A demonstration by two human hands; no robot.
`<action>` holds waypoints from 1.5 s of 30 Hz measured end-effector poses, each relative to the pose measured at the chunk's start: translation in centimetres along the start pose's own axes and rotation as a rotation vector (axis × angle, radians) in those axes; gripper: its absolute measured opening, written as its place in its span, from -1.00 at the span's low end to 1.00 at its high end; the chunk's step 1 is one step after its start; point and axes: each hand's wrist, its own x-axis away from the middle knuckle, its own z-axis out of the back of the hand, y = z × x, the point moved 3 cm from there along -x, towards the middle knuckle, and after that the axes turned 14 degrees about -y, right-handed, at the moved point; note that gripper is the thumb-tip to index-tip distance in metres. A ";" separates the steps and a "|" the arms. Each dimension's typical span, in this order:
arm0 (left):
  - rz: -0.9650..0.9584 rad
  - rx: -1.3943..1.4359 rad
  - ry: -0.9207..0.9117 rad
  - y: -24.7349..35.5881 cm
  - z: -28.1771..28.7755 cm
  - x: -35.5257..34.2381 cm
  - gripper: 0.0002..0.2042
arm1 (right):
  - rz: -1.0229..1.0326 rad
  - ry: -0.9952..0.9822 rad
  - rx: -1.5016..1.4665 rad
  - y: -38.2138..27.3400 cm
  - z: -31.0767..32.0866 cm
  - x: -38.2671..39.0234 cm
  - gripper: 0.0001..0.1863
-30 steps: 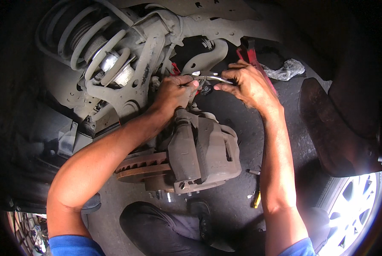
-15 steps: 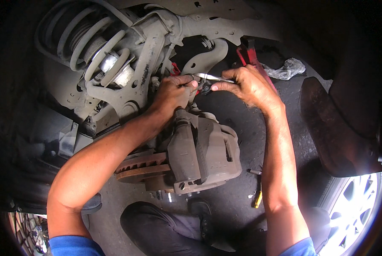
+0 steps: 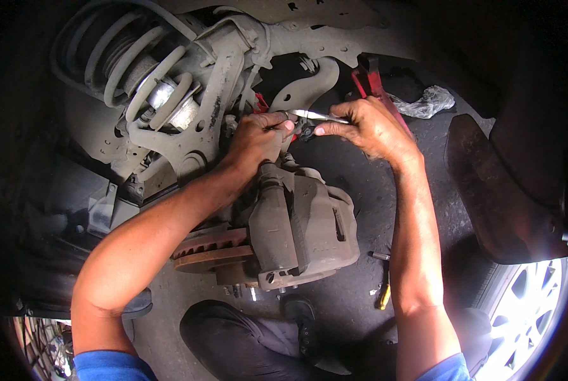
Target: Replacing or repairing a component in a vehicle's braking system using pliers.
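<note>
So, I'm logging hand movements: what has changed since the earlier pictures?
On the right hand, the upper fingers shifted slightly right and toward the person; it still holds the silver tool. Nothing was visibly taken up or released. The left hand and brake caliper stayed put.

I see the brake caliper (image 3: 316, 232) in the middle, with the brake disc (image 3: 214, 251) at its left. My two hands, left (image 3: 253, 136) and right (image 3: 373, 130), are behind the caliper, and the coil spring (image 3: 151, 70) is farther left. On the floor (image 3: 373, 222), a hand tool (image 3: 384, 297) lies right of the caliper; the wheel (image 3: 525, 317) is farther right, nearer to me.
</note>
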 end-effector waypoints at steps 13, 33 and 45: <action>0.021 -0.029 0.001 0.1 -0.3 0.2 -0.77 | 0.222 0.243 0.204 2.2 -1.4 -0.4 -0.63; 0.026 -0.001 0.014 0.8 -0.5 0.7 -0.69 | 0.271 0.170 0.132 2.0 -1.1 -1.0 -0.62; -0.033 0.047 -0.077 -1.6 0.5 -1.0 -0.77 | 0.086 0.187 -0.351 0.9 -3.8 -3.1 -0.51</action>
